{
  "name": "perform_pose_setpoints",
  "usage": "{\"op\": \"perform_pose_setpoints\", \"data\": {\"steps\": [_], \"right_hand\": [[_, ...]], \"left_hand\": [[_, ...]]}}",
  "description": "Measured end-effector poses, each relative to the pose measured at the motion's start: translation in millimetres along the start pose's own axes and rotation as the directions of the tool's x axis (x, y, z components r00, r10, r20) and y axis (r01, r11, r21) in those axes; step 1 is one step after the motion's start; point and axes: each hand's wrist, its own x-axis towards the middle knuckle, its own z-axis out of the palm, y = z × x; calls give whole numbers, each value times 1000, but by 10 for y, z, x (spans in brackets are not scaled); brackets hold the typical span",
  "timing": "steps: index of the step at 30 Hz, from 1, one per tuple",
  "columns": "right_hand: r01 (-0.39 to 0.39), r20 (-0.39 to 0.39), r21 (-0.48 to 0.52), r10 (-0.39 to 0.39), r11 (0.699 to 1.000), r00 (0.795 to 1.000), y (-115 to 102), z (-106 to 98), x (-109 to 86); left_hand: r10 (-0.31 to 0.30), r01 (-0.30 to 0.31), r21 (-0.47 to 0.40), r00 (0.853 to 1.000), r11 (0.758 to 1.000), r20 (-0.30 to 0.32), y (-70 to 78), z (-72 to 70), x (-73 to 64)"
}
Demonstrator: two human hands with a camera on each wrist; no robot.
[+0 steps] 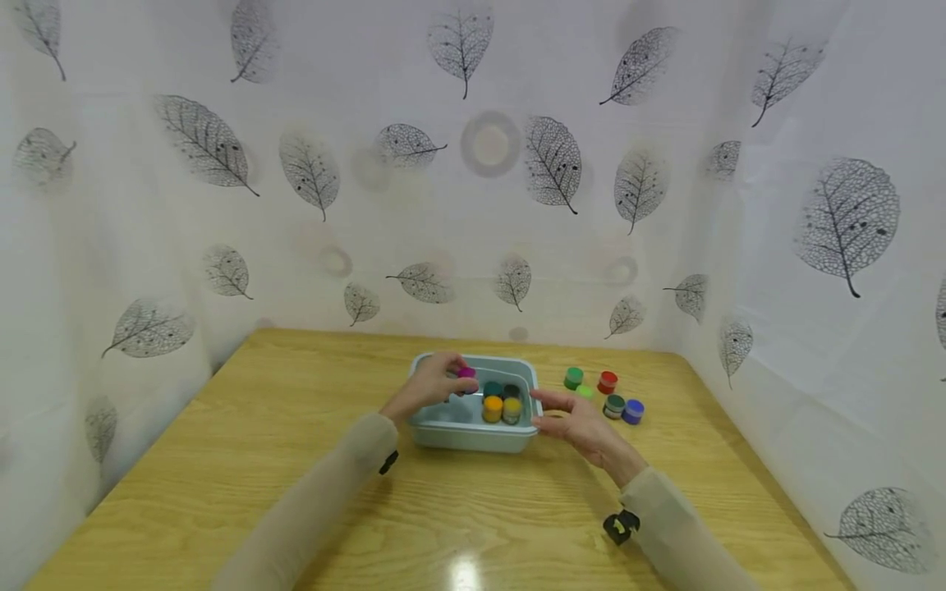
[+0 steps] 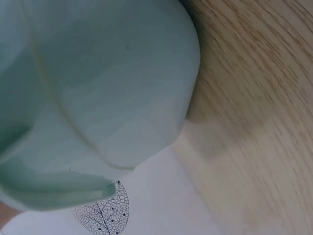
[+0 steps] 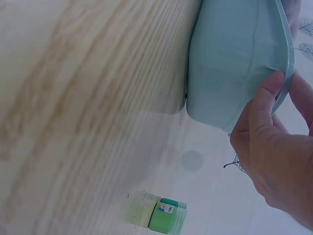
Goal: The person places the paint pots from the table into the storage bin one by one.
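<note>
A pale blue-green plastic tub (image 1: 466, 442) stands on the wooden table. Over its left part, my left hand (image 1: 430, 384) pinches a small magenta-capped paint jar (image 1: 466, 373) between thumb and fingers. Inside the tub, toward the right, sit an orange jar (image 1: 493, 409), a yellow jar (image 1: 512, 410), a teal jar (image 1: 493, 389) and a dark jar (image 1: 512, 391). At the tub's right end is my right hand (image 1: 587, 428); the right wrist view shows its fingers (image 3: 266, 95) pinching the rim. The left wrist view shows mostly the tub's outer wall (image 2: 117, 88).
Right of the tub several paint jars stand close together: a green one (image 1: 573, 378), a red one (image 1: 608, 382), a light green one (image 1: 585, 392), a dark green one (image 1: 613, 406) and a blue one (image 1: 632, 411). A leaf-print curtain (image 1: 414, 213) hangs behind the table (image 1: 443, 509).
</note>
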Motion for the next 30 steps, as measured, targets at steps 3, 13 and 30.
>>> {"op": "perform_pose_setpoints", "data": {"steps": [3, 13, 30], "right_hand": [[1, -4, 1, -1, 1000, 1000, -3, 10, -6], [-8, -18, 7, 8, 1000, 1000, -13, 14, -3], [-5, -4, 13, 5, 1000, 1000, -4, 8, 10]], "left_hand": [[-1, 1, -21, 1000, 1000, 3, 0, 37, 27], [-93, 94, -60, 995, 994, 25, 0, 94, 102], [-156, 155, 61, 988, 986, 12, -49, 110, 255]]}}
